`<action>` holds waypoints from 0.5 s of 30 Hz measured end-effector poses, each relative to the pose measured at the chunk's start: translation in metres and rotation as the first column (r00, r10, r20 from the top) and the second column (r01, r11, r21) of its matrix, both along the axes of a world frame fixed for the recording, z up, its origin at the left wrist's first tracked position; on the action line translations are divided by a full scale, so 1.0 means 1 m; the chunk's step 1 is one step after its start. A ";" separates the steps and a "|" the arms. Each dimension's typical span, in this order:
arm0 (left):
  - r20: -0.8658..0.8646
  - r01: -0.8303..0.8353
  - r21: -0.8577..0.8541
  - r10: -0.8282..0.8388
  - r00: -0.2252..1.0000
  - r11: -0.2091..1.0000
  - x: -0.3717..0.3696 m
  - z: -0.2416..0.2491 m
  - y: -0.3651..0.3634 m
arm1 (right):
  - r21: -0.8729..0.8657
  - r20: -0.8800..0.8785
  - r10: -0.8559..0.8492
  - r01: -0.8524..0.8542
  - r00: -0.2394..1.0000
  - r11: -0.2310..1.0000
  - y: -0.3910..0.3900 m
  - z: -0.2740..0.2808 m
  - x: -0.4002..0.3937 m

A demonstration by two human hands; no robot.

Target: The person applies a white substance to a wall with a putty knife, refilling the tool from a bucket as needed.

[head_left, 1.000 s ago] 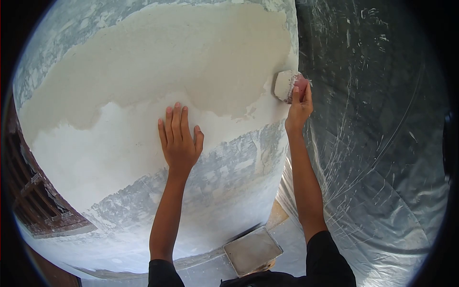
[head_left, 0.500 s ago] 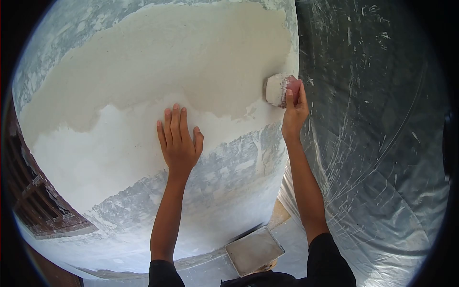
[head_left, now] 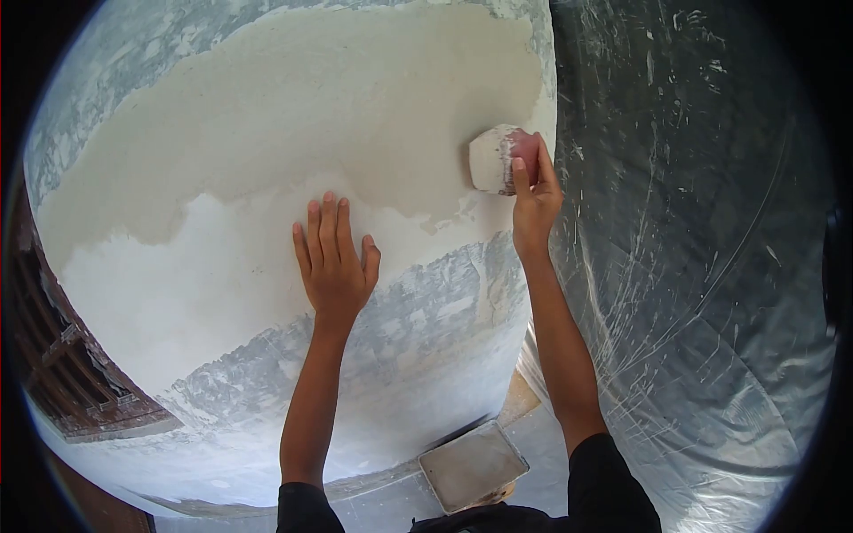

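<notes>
My right hand [head_left: 536,191] pinches a flat, reddish putty scraper [head_left: 505,160], thumb on the near face and fingers along its far side. Pale putty coats the scraper's left part. It is close over the right end of a damp beige patch on the wall [head_left: 222,266], near the wall's edge. Left of it, my left hand [head_left: 336,262] lies flat with fingers spread, its fingertips at the border between the beige patch and the whiter dry coat.
A shallow rectangular tray [head_left: 474,466] with greyish contents sits low at the wall's foot. Dark plastic sheeting [head_left: 684,266], splashed with white, hangs on the right. A brown slatted opening [head_left: 71,355] is at the left. Mottled grey wall borders the coated area.
My right hand has moved left and slightly up with the scraper, away from the wall's right edge. My left hand has stayed nearly in place.
</notes>
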State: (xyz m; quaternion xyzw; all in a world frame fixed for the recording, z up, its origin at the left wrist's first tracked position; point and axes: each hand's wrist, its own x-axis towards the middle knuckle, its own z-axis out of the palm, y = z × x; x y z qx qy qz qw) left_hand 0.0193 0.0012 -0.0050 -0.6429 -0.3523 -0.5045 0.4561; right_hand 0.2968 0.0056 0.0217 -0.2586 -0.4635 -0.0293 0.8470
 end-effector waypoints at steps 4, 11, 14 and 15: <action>-0.002 0.012 -0.002 -0.012 1.000 1.000 -0.001 0.000 -0.001 | -0.156 0.375 -0.162 0.235 0.913 0.959 -0.008 0.003 -0.033; -0.009 0.012 0.012 -0.012 1.000 1.000 -0.002 -0.001 0.000 | 0.099 -0.262 0.111 -0.088 0.959 0.991 0.009 0.039 0.028; -0.004 0.011 0.015 -0.011 1.000 1.000 0.000 0.000 0.000 | -0.006 0.059 -0.057 0.058 0.997 0.998 -0.004 0.030 0.005; -0.001 0.010 0.008 -0.010 1.000 1.000 0.000 0.000 0.000 | -0.098 0.140 -0.068 0.082 0.988 0.992 -0.009 0.020 -0.011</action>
